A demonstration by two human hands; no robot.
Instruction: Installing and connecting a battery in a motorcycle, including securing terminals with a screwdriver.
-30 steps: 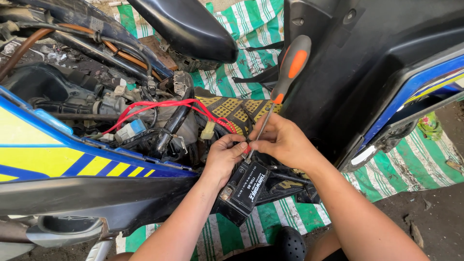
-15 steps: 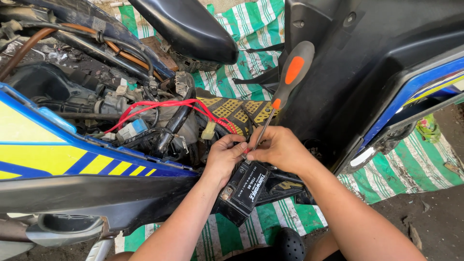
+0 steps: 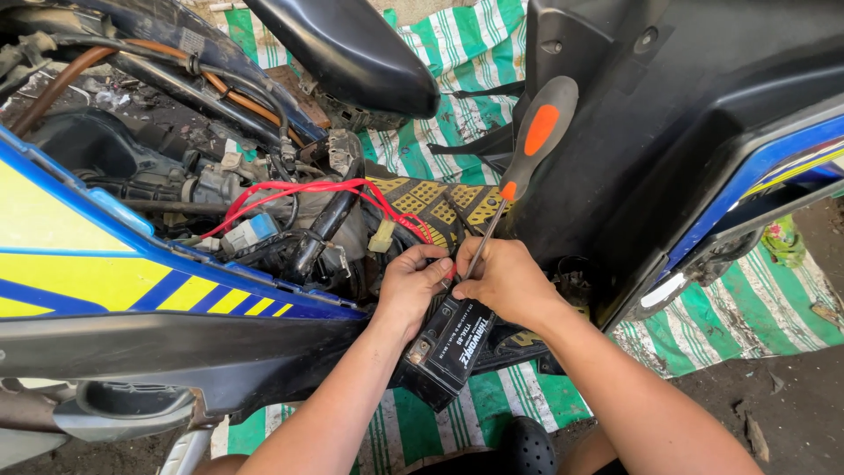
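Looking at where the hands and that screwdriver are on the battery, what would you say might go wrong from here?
1. The screwdriver has its metal shaft down at the battery top beside the red wires; a slip could bridge contacts and spark.
2. The left hand and right hand both crowd the tip, so a slip might jab a finger.
3. The battery sits tilted at the frame's edge over the striped mat; it might slide out.

An informal motorbike repair spot on bare ground. A scooter with blue and yellow side panels (image 3: 105,273) sits opened up, its wiring, hoses and red cables (image 3: 299,193) exposed. A green and white striped tarpaulin (image 3: 457,53) is spread over the dirt floor (image 3: 774,413) beneath it as a work surface.
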